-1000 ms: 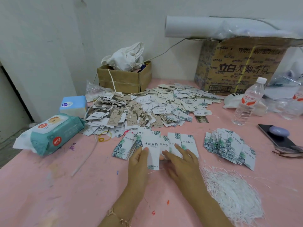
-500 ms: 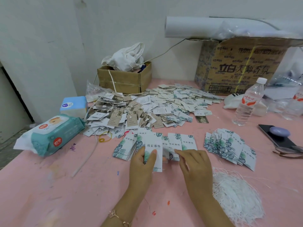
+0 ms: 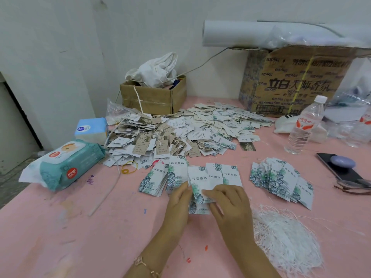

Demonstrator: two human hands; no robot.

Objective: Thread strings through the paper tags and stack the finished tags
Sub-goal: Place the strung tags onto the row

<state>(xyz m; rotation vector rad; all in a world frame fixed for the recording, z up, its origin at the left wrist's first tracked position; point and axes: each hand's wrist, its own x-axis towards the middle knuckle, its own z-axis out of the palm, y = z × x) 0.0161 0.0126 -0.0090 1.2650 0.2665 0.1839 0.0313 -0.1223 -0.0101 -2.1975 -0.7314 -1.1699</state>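
The tag sits mid-surface, tag rows just behind it and open pink room in front. The left hand and right hand, palms down, pinch its sides with their fingers. Strings lie to the right.

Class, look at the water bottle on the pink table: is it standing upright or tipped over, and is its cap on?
Upright, capped: the water bottle stands on its base, white cap on top.
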